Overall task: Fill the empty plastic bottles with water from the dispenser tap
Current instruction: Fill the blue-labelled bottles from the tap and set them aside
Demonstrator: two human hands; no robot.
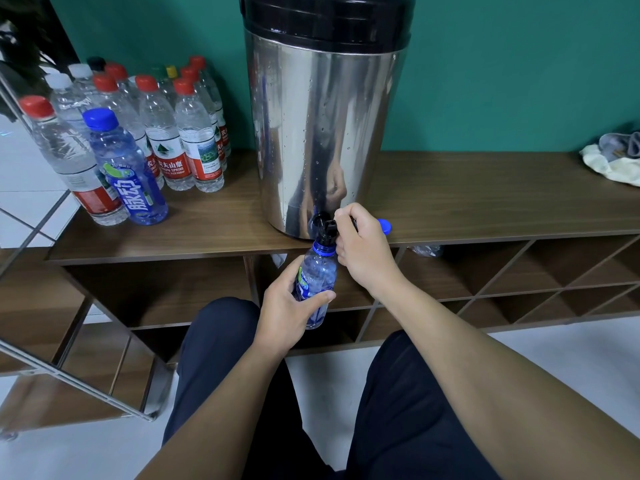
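The clear blue-tinted plastic bottle [317, 282] with a blue neck ring is held upright just below the front edge of the brown wooden shelf top [467, 199], its open mouth directly under the small black tap [325, 227]. The left hand [287, 313] grips the bottle's lower body, fingers curled behind it and the thumb lying across the front. The right hand [362, 244] is closed around the tap's lever, fingers wrapped over it from the right. The tap projects from the base of a tall, shiny stainless-steel water dispenser [322, 133] with a black lid, standing on the shelf against a teal wall; droplets speckle its side. Just right of the right hand a loose blue bottle cap [384, 226] lies near the shelf edge. On the far left stands a cluster of capped clear bottles with red lids [173, 133], with a capped blue-topped bottle [124, 168] nearest. A crumpled pale cloth [613, 161] lies at the far right.
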